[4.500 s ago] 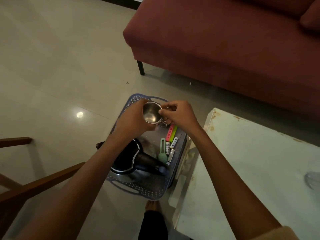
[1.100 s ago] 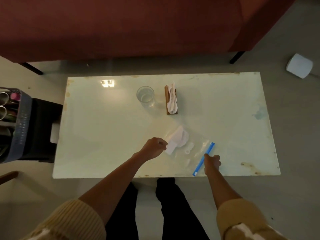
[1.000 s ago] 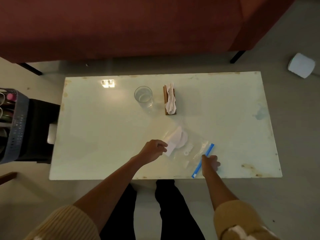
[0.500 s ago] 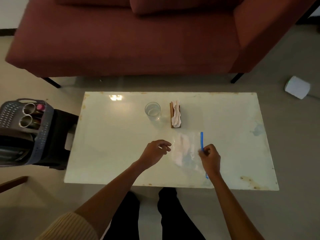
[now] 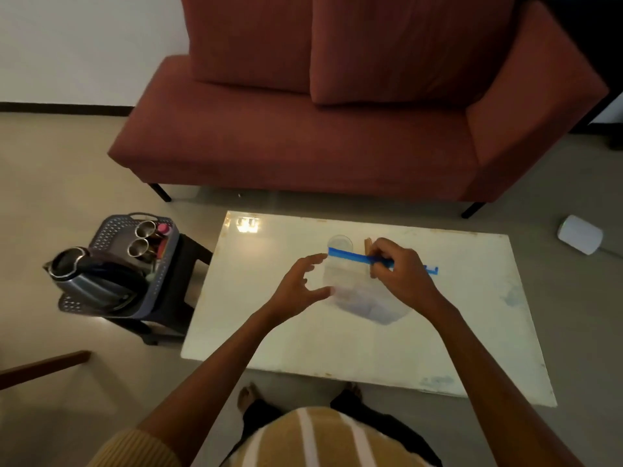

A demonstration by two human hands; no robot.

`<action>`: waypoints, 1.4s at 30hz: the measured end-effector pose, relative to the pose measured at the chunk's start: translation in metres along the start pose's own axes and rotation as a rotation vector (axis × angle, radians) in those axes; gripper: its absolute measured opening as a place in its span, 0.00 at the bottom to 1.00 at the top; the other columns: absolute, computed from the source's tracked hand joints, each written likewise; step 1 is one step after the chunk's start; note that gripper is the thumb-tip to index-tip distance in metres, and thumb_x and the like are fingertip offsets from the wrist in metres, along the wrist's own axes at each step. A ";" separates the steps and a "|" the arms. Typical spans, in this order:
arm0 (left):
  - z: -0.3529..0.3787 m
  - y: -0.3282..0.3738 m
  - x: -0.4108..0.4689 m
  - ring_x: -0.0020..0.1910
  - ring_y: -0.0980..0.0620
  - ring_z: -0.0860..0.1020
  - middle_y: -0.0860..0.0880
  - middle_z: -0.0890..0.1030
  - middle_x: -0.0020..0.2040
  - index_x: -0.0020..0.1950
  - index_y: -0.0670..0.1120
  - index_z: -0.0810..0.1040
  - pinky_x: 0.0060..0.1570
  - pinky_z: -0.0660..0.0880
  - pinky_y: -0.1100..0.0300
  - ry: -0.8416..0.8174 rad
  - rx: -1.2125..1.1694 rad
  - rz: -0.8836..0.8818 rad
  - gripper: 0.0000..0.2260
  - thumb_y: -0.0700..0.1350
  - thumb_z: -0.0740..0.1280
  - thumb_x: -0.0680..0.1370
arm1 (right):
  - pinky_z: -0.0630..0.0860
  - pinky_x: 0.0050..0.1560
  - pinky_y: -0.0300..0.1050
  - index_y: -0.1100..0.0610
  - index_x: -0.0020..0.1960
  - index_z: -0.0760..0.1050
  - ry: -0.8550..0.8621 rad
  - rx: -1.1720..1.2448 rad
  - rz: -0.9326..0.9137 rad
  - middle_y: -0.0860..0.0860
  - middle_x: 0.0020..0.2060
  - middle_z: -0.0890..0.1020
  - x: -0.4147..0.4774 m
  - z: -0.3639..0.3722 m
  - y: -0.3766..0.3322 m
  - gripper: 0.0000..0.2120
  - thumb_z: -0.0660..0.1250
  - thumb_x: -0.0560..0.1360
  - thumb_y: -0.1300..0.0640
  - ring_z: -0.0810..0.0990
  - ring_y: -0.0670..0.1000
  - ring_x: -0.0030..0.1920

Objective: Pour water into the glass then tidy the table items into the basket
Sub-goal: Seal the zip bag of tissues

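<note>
A clear zip bag (image 5: 364,294) with a blue seal strip and white contents hangs above the white table (image 5: 472,338). My right hand (image 5: 401,274) is shut on the blue strip at the bag's top. My left hand (image 5: 300,288) is open beside the bag's left edge, fingers spread, not clearly touching it. The glass (image 5: 340,242) stands behind the bag, mostly hidden, with a wooden napkin holder (image 5: 367,246) next to it. The grey perforated basket (image 5: 111,230) sits on a dark stool left of the table; it holds a kettle (image 5: 84,278), two steel cups (image 5: 141,237) and small items.
A dark red sofa (image 5: 337,136) stands behind the table. A white round device (image 5: 580,234) lies on the floor at the right. A wooden chair arm (image 5: 43,367) shows at the lower left. My feet (image 5: 246,396) are under the table's near edge.
My right hand has lifted the zip bag off the table by its blue strip, which now runs level. My left hand has opened beside it. The view has tilted up toward the sofa.
</note>
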State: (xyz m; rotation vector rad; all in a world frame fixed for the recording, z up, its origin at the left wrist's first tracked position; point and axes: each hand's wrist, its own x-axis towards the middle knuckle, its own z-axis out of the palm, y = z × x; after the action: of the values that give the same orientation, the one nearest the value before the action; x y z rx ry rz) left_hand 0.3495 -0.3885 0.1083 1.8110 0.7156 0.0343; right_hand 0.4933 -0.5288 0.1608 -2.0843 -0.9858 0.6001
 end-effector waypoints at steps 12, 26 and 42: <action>-0.079 0.005 -0.047 0.41 0.55 0.78 0.52 0.81 0.39 0.41 0.49 0.81 0.41 0.75 0.65 0.022 -0.311 0.061 0.04 0.41 0.69 0.75 | 0.67 0.59 0.41 0.54 0.56 0.78 0.335 0.009 -0.220 0.43 0.52 0.78 0.024 0.012 -0.108 0.16 0.65 0.69 0.60 0.74 0.46 0.54; -0.125 -0.015 -0.059 0.51 0.47 0.78 0.46 0.81 0.50 0.49 0.46 0.80 0.44 0.77 0.61 0.044 -0.474 0.004 0.04 0.42 0.67 0.76 | 0.77 0.56 0.54 0.56 0.58 0.75 -0.134 0.892 0.430 0.57 0.51 0.83 -0.009 0.075 -0.073 0.16 0.54 0.80 0.50 0.81 0.57 0.52; -0.131 -0.011 -0.060 0.50 0.47 0.82 0.44 0.84 0.49 0.63 0.47 0.74 0.51 0.79 0.54 0.222 -0.705 -0.092 0.13 0.43 0.62 0.79 | 0.79 0.52 0.45 0.58 0.51 0.77 0.208 0.799 0.290 0.50 0.39 0.86 -0.009 0.078 -0.077 0.06 0.63 0.76 0.64 0.83 0.54 0.46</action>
State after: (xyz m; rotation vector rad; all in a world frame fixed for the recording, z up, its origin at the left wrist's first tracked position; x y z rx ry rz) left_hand 0.2477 -0.3037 0.1655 1.1062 0.8147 0.3842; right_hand 0.4015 -0.4697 0.1740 -1.5193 -0.2408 0.7499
